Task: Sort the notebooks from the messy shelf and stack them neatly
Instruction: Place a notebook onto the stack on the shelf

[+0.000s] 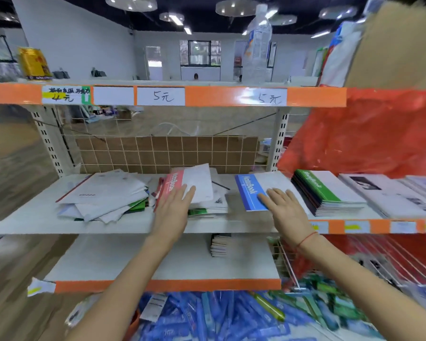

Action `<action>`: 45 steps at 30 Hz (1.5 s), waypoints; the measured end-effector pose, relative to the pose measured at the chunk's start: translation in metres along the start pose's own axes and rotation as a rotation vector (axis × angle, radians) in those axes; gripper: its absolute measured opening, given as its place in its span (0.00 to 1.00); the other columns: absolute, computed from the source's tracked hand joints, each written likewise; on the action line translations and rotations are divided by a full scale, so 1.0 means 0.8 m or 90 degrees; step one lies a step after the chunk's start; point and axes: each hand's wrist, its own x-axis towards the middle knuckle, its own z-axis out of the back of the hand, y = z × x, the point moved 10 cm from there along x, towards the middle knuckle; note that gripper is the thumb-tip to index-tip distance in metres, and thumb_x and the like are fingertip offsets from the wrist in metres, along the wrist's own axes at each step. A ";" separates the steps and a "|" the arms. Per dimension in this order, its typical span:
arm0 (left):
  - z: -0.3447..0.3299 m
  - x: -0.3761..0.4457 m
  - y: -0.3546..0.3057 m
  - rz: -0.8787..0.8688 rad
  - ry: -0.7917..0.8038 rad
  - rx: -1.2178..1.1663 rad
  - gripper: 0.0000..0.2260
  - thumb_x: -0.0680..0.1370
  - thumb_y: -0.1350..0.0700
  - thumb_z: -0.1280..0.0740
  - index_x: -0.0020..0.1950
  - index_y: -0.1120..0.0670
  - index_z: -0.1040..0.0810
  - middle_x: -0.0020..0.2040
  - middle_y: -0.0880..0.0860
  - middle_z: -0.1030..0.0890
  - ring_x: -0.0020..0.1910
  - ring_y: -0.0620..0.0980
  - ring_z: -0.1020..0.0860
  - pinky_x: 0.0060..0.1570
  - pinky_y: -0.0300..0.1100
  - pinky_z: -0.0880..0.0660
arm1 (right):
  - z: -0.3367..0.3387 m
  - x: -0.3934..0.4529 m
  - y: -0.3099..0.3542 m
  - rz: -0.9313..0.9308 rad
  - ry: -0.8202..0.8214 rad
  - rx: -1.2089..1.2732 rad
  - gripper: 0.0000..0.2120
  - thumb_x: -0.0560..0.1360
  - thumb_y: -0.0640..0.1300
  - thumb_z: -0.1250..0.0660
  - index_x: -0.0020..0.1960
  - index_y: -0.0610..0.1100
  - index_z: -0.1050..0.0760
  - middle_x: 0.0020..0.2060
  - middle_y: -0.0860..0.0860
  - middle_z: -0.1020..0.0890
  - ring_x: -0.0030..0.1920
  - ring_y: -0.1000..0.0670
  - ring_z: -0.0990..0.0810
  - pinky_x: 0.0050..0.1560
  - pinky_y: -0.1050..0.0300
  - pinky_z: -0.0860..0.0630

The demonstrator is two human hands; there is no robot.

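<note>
A messy heap of notebooks [103, 195] lies on the left of the white middle shelf [35, 217]. On a second loose pile in the middle sits a red-spined notebook [174, 183], and my left hand [175, 205] rests on it with straight fingers. To the right lies a blue-spined notebook [250, 190]. My right hand [285, 207] lies flat on its near right corner, fingers straight. Further right stands a neat stack with a green-spined notebook [330, 190] on top.
More white booklets [391, 195] lie at the far right under a red plastic sheet [367, 134]. A wire grid with cardboard [167, 153] backs the shelf. A small stack of notebooks [220, 244] sits on the lower shelf. Blue packaged items [219, 316] fill the bottom. A water bottle [258, 43] stands on top.
</note>
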 end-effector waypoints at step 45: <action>-0.120 0.170 -0.309 0.004 0.010 0.063 0.33 0.56 0.74 0.26 0.60 0.59 0.22 0.54 0.61 0.19 0.51 0.61 0.19 0.46 0.56 0.22 | -0.178 -0.128 -0.351 -0.076 0.519 0.269 0.61 0.52 0.83 0.71 0.76 0.51 0.48 0.75 0.48 0.44 0.75 0.50 0.49 0.71 0.40 0.52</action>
